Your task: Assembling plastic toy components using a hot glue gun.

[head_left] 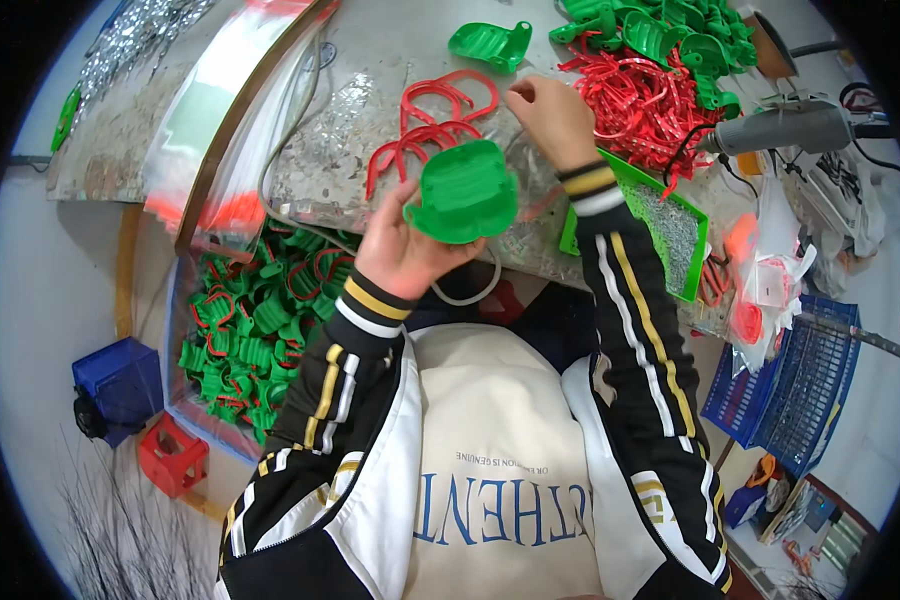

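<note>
My left hand point(395, 248) holds up a green curved plastic piece point(465, 192) over the table's near edge, fingers beneath it and thumb at its left side. My right hand point(554, 122) hovers over the table, up and to the right of that piece. Its fingers are curled together in a pinch; whatever is between them, if anything, cannot be made out. Several red curved plastic strips point(425, 135) lie on the table just beyond the left hand. Farther back rests a single loose green piece point(491, 46).
Piles of red strips point(642, 105) and green pieces point(675, 35) stand at the back right. A green tray point(692, 270) of small grey parts sits under my right forearm. A grey tool point(785, 128) lies right. Below left, a bin holds red-and-green pieces point(260, 325).
</note>
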